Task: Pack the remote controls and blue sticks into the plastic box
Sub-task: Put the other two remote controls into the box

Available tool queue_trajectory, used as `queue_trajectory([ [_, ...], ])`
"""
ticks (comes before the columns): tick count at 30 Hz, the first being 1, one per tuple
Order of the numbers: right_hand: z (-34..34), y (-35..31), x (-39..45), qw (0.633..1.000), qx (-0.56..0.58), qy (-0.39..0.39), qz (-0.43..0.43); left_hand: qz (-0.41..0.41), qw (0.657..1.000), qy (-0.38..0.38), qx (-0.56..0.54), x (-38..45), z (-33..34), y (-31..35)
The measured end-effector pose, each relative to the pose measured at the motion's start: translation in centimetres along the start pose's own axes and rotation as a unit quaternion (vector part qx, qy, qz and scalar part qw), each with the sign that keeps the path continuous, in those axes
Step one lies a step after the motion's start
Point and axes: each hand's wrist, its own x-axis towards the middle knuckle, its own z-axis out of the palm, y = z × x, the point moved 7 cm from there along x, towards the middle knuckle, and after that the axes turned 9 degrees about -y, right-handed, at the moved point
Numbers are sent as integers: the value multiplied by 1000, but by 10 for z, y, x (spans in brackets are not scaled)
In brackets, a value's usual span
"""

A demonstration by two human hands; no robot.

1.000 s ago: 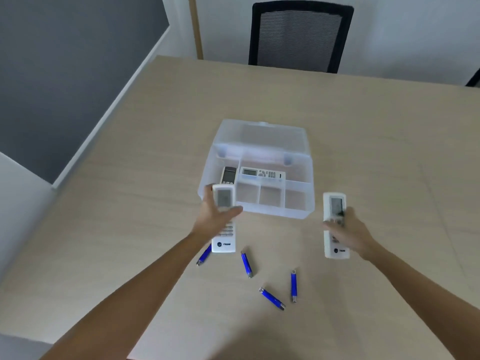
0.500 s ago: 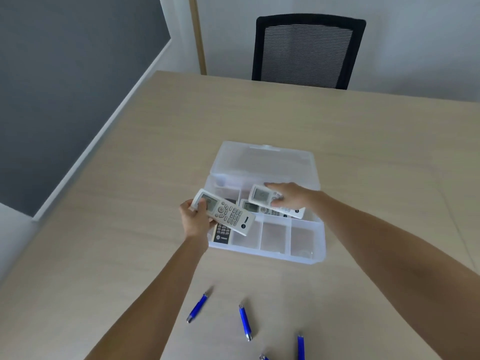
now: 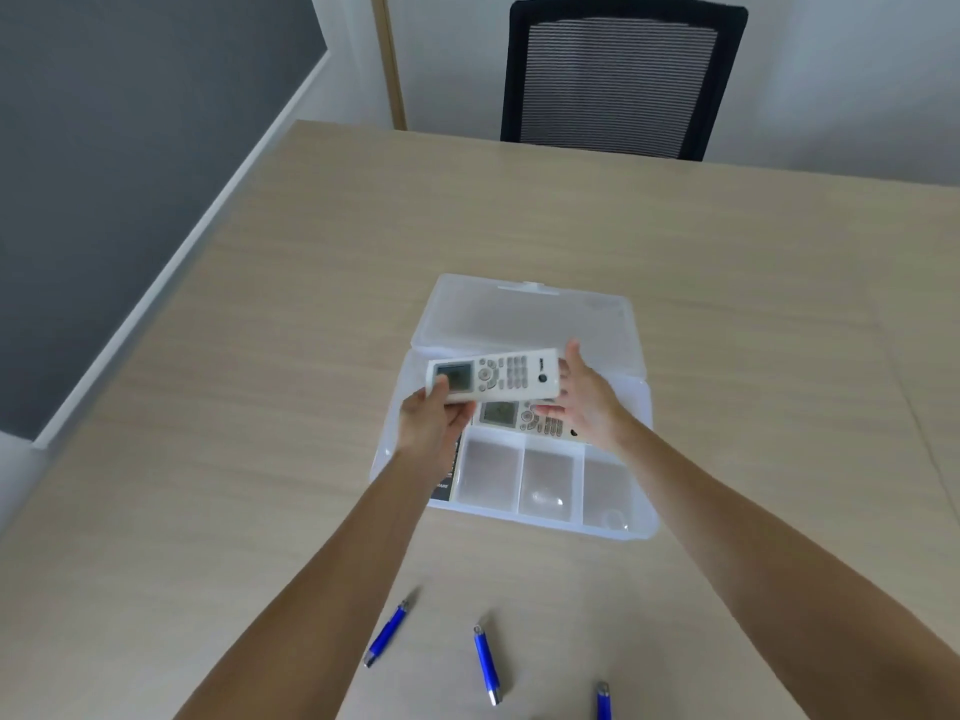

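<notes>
The clear plastic box (image 3: pixel 642 527) stands open on the table, its lid (image 3: pixel 530 319) folded back. My left hand (image 3: pixel 431 423) grips a white remote (image 3: pixel 498 379) by its screen end and holds it level above the box's rear compartment. My right hand (image 3: pixel 589 400) is spread open at the remote's other end, fingertips touching it. A second white remote (image 3: pixel 511 415) lies in the long compartment below. A dark remote (image 3: pixel 448 472) in the left compartment is mostly hidden by my left wrist. Three blue sticks (image 3: pixel 387 634) (image 3: pixel 487 665) (image 3: pixel 602 701) lie on the table in front of the box.
Three small front compartments (image 3: pixel 545 480) of the box hold nothing. The light wooden table (image 3: pixel 260 407) runs off to the left edge above a grey floor. A black mesh chair (image 3: pixel 618 75) stands at the far side.
My right hand has let go of its remote, which now lies in the long compartment, and has moved to the end of the other remote. My left hand has turned that remote level and moved it over the box.
</notes>
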Motion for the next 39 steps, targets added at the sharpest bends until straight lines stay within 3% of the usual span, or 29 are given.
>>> queue_trajectory([
  [1,-4,-1,-6,999,37,3,-3,-5,1000,-7,8,1,9,-4],
  [3,-18,-4,-12,999,-10,34,-41,-17,998,-10,66,2,23,-11],
  [5,-35,-5,-14,987,-110,91,-70,3,969,-1,245,1,27,-7],
  [7,-52,-2,-14,967,-196,140,-77,88,880,24,465,-8,24,12],
  [10,-50,4,-17,950,-268,141,-74,218,760,101,603,-26,-3,35],
  [13,-39,15,-13,915,-373,133,-75,198,707,195,651,-31,-53,36],
  [15,-34,17,-7,889,-431,138,-76,166,713,203,651,-29,-76,26],
  [19,-17,16,5,899,-430,78,-27,165,771,168,592,-22,-88,6],
  [21,-14,17,11,880,-471,64,7,174,789,180,561,-20,-89,7],
  [24,-12,14,12,854,-517,58,17,183,789,185,557,-17,-91,7],
  [28,0,14,0,798,-596,14,92,141,812,131,551,-15,-91,6],
  [30,14,6,-19,790,-610,31,56,125,852,109,497,-23,-95,8],
  [32,29,-10,-61,808,-576,103,-71,158,857,116,477,-43,-104,10],
  [34,40,-10,-122,825,-510,158,-183,174,821,113,532,-70,-119,-1],
  [35,41,3,-150,822,-508,168,-194,141,780,98,602,-81,-129,-17],
  [36,39,26,-172,818,-525,166,-169,88,718,74,687,-91,-139,-37],
  [38,26,90,-203,832,-537,137,-27,0,579,29,815,-110,-160,-74],
  [39,19,124,-216,841,-526,118,56,-2,538,19,843,-118,-165,-84],
])
